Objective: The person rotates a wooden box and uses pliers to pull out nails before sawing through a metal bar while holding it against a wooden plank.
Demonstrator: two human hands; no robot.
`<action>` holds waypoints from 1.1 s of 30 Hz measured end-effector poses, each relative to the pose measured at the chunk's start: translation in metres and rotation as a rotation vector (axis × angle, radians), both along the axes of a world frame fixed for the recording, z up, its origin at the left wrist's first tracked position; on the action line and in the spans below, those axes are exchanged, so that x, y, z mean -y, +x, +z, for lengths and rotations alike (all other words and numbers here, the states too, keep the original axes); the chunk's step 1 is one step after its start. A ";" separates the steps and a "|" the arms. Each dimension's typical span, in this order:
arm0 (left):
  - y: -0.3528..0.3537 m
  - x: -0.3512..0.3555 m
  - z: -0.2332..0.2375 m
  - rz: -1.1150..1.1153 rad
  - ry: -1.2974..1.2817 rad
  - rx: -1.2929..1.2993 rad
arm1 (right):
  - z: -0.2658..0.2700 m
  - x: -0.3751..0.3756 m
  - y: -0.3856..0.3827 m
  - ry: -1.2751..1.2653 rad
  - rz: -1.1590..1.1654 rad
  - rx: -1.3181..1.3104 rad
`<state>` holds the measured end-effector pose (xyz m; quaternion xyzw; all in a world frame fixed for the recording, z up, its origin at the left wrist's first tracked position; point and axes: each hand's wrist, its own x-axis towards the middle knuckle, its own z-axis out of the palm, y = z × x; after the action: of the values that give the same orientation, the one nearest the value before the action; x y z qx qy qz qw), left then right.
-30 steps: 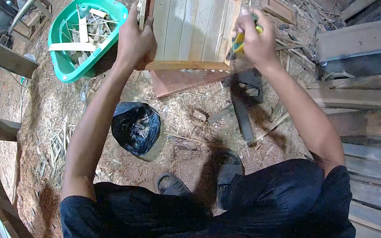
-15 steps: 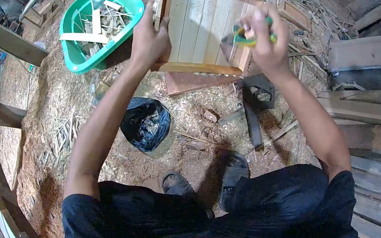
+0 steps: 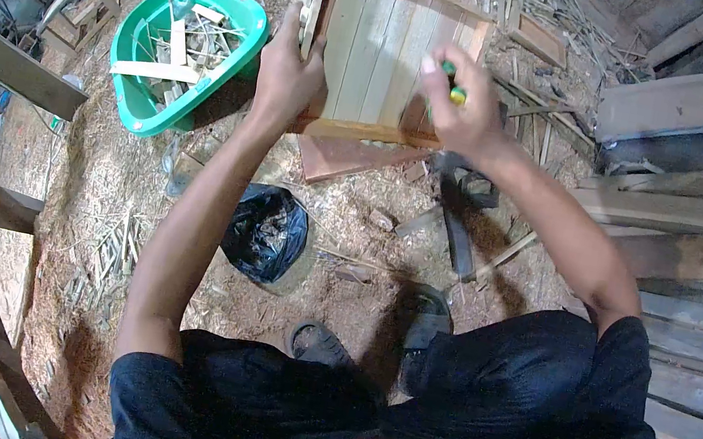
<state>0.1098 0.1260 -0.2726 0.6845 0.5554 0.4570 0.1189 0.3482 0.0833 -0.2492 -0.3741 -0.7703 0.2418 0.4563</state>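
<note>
A shallow wooden frame (image 3: 368, 55) with a slatted panel inside stands tilted up in front of me. My left hand (image 3: 289, 79) is closed around its left side, with the thumb on the inner face. Over the right part of the panel, my right hand (image 3: 466, 104) grips a tool with a green-and-yellow handle (image 3: 458, 95). Only a bit of that handle shows between the fingers, and the working end is hidden. A shadow of the hand falls on the slats. Below the frame lies a flat reddish-brown board (image 3: 347, 159).
To the left stands a green plastic tub (image 3: 123, 56) of wood scraps. A black plastic bag (image 3: 267, 233) with shavings sits on the sawdust-covered ground near my sandals (image 3: 319, 344). Stacked planks (image 3: 687, 213) line the right side, and a dark bar (image 3: 456, 242) lies at centre right.
My right hand has moved left and slightly down across the panel with the tool. The frame and my left hand have shifted a little to the right in view.
</note>
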 end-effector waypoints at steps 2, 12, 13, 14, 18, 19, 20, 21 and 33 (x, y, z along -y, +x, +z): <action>0.002 0.000 0.004 -0.036 -0.073 0.025 | 0.015 0.007 -0.006 0.000 -0.012 -0.082; -0.003 0.005 -0.005 -0.059 -0.013 0.004 | -0.001 0.008 -0.003 0.060 -0.050 -0.158; -0.001 0.007 -0.004 -0.049 -0.008 -0.012 | 0.003 0.008 -0.010 0.123 -0.043 -0.231; 0.000 0.007 -0.003 -0.039 -0.002 -0.028 | 0.009 0.007 -0.017 0.189 -0.037 -0.304; 0.001 0.000 -0.004 -0.030 0.026 -0.020 | 0.020 0.026 -0.037 0.105 0.059 -0.358; -0.001 -0.001 -0.005 -0.031 0.011 -0.007 | 0.010 0.026 -0.040 0.070 0.072 -0.365; -0.003 -0.001 -0.006 -0.031 -0.002 0.006 | -0.004 0.025 -0.038 0.019 0.080 -0.322; -0.005 0.000 -0.007 -0.032 0.006 0.011 | -0.020 0.022 -0.033 -0.031 0.089 -0.278; -0.068 0.002 -0.062 0.012 -0.144 0.258 | -0.014 0.020 0.021 -0.456 0.197 0.098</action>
<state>0.0422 0.1241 -0.3346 0.6062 0.5711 0.5009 0.2356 0.3690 0.0632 -0.2634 -0.4017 -0.7498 0.4342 0.2964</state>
